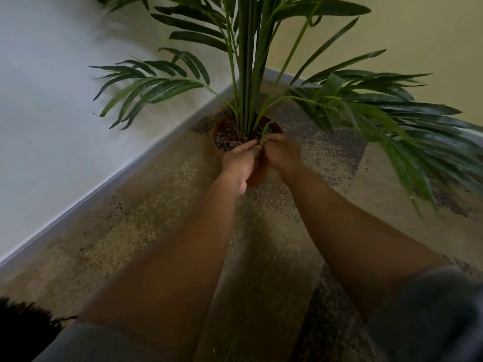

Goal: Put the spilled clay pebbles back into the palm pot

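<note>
A terracotta palm pot [257, 177] stands on the carpet in the corner of the room. Brown clay pebbles [226, 141] fill its top around the green palm stems [245, 95]. Both hands meet over the pot's near rim. My left hand [239, 163] reaches in from the left with its fingers stretched over the rim. My right hand [282, 152] is beside it with its fingers curled inward; what they hold is hidden. The frame is blurred, and I cannot pick out loose pebbles from the speckled carpet.
Long palm fronds [392, 118] spread low to the right and left of the pot. A white wall with a skirting board [125, 168] runs along the left, and a yellowish wall [418, 43] stands behind. The patterned carpet [146, 218] covers the floor.
</note>
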`<state>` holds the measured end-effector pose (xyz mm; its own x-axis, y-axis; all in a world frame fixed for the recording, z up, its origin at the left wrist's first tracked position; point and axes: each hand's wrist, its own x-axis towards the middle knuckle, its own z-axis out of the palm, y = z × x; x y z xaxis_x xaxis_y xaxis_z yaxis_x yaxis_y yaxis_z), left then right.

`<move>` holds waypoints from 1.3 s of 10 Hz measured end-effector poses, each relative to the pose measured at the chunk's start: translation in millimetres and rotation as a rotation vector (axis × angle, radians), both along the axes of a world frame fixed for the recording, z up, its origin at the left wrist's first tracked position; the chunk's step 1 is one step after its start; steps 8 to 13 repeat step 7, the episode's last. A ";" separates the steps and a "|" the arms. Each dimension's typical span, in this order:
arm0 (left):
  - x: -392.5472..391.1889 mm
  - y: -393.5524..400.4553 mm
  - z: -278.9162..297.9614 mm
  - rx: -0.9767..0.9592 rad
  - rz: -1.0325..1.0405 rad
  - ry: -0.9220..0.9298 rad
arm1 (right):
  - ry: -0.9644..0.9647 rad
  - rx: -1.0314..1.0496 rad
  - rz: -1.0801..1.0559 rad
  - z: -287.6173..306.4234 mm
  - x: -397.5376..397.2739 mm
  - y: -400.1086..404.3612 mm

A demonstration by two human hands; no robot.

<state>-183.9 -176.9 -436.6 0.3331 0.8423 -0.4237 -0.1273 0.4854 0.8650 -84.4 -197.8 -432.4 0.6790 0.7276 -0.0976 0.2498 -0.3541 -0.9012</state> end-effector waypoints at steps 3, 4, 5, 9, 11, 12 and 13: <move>7.2 14.3 0.2 0.067 0.054 0.118 | -0.054 -0.151 0.096 -2.2 5.4 24.0; 5.2 14.8 2.0 0.077 0.143 0.138 | -0.173 -0.174 0.088 -4.9 1.0 23.5; 1.0 14.3 2.3 0.074 0.258 0.128 | -0.215 -0.150 0.049 -7.5 -1.2 20.9; -8.7 5.6 0.6 0.100 0.410 0.134 | -0.242 -0.072 0.021 -8.9 -8.1 11.0; -8.7 5.6 0.6 0.100 0.410 0.134 | -0.242 -0.072 0.021 -8.9 -8.1 11.0; -8.7 5.6 0.6 0.100 0.410 0.134 | -0.242 -0.072 0.021 -8.9 -8.1 11.0; -8.7 5.6 0.6 0.100 0.410 0.134 | -0.242 -0.072 0.021 -8.9 -8.1 11.0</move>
